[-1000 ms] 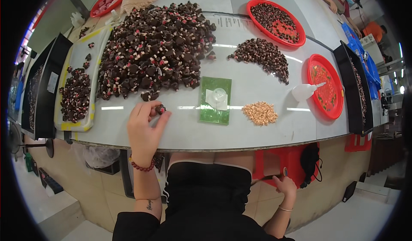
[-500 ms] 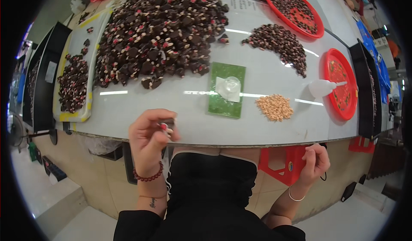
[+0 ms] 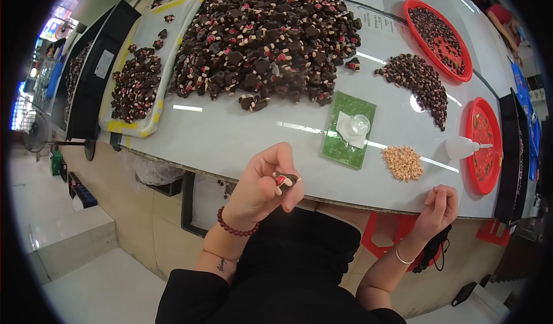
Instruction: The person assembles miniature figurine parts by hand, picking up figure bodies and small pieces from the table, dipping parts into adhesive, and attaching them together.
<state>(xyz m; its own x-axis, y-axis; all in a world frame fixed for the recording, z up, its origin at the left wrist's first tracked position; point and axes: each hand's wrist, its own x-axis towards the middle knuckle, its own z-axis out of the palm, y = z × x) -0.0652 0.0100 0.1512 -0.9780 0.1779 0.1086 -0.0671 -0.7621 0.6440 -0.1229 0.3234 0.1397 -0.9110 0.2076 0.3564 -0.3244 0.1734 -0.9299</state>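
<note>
My left hand (image 3: 259, 185) is raised in front of the table's near edge, its fingers pinched round a small dark brown piece (image 3: 286, 183) with red and cream bits on it. At the right, by the table edge, my right hand (image 3: 439, 211) is closed with fingers curled and pressed together; what they hold, if anything, is hidden. Beyond it lies a small heap of tan bits (image 3: 402, 164). A green board (image 3: 341, 154) bears a white cloth (image 3: 344, 129) and a clear round dish (image 3: 360, 125). A large heap of similar dark pieces (image 3: 259, 47) covers the table's far middle.
A taped white tray (image 3: 108, 125) of dark pieces stands left, beside a black crate (image 3: 92, 87). Rightward are a dark bead heap (image 3: 416, 82), two red trays (image 3: 469, 75), a white squeeze bottle (image 3: 461, 147) and another black crate (image 3: 509, 174). A person's arm (image 3: 502, 30) shows far right.
The view has swung, so the table's things sit further right in it. My left hand still pinches the dark piece, now turned differently. My right hand stays closed near the table edge.
</note>
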